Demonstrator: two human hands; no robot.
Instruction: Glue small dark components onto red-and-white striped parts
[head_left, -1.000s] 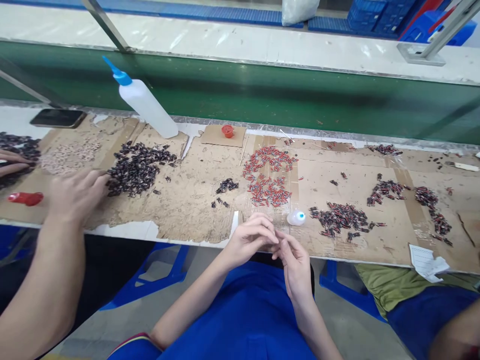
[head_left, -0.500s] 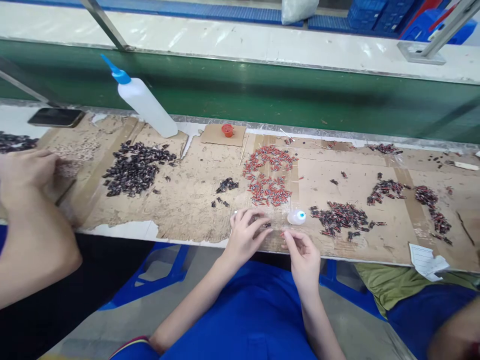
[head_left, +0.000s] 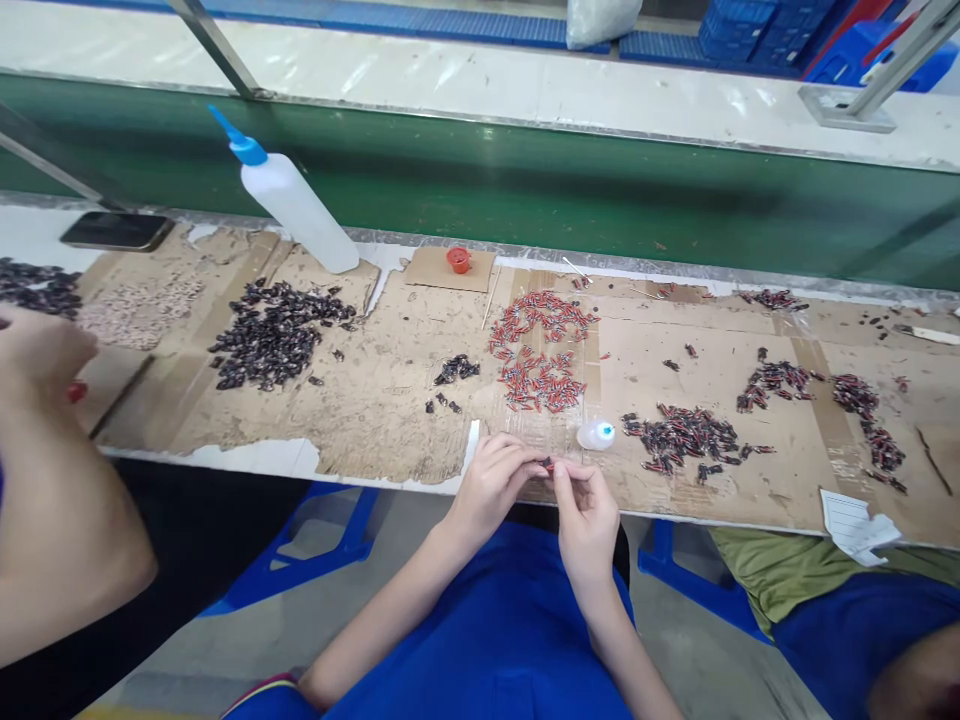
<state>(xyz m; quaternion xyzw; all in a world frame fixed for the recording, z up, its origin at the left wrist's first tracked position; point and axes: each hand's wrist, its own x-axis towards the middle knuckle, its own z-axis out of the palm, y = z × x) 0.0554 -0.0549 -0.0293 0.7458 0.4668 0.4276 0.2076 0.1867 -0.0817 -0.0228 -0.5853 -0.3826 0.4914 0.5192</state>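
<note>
Far left, a co-worker's hand (head_left: 45,345) is beside the pale bits (head_left: 142,310); a sweep to the right from there could drag these toward the heap of dark clips (head_left: 274,340) and mix the two. The tall squeeze bottle (head_left: 300,215) stands behind that heap; being narrow, it could topple if an elbow or sleeve caught it (contents not legible from here). Further right, the loose dark clips (head_left: 457,371) lie on the cardboard-covered surface (head_left: 390,425), where a brushing wrist could scatter them. The left hand (head_left: 489,485) is near the front edge, fingertips pinched narrow on one side of a small red-and-dark piece (head_left: 549,465); the right hand (head_left: 589,505) pinches the other side. The piece is mostly hidden by fingers, so its alignment cannot be read. Judged risk: uneven pressure could make it slip or twist, and with the edge so close, a drop could reach the floor. Just beyond the hands, the red-sleeved pieces (head_left: 540,385) could be knocked by a raised knuckle. The small blue-tipped bottle (head_left: 597,435) is just beside the right hand; an outward wrist turn could push it into the black-and-red pieces (head_left: 682,438), disturbing that pile.
</note>
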